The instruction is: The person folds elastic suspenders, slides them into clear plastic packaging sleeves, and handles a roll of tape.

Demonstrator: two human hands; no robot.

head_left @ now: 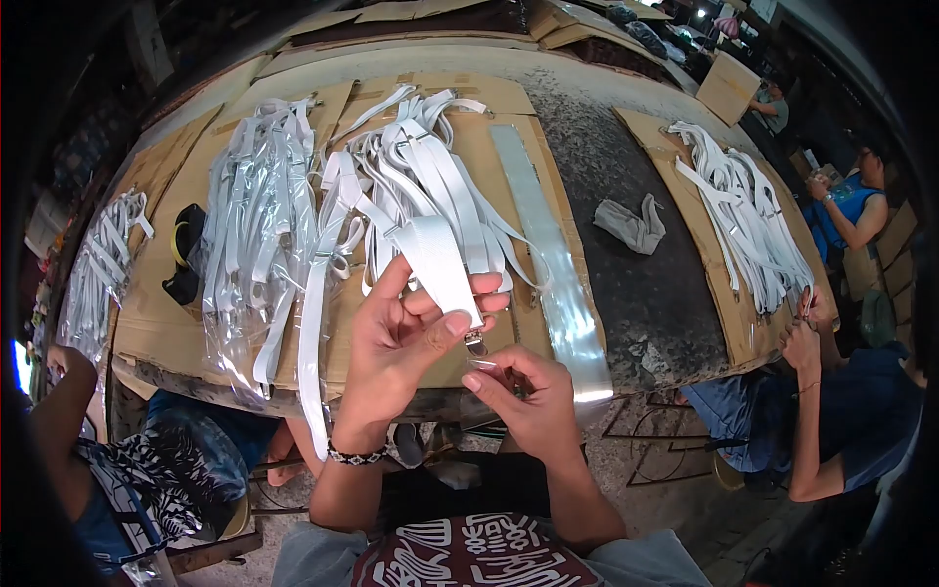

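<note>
A wide white strap (437,264) hangs over the fingers of my left hand (403,338), whose thumb presses it near its lower end. A metal clip (475,342) is fixed to that end. Just below the clip, my right hand (523,386) pinches a small clear piece, too small to make out fully. Behind my hands lies a heap of white straps (421,147) with metal fittings. To its left are more white straps in clear plastic (259,196). A flat clear plastic sleeve (548,245) lies to the right of the heap.
Cardboard (161,333) covers part of the table. A black tape roll (184,252) lies left, a crumpled plastic piece (631,225) right. Further strap bundles lie at far left (103,254) and far right (748,220). Co-workers sit on both sides, one's hands (804,333) at the right bundle.
</note>
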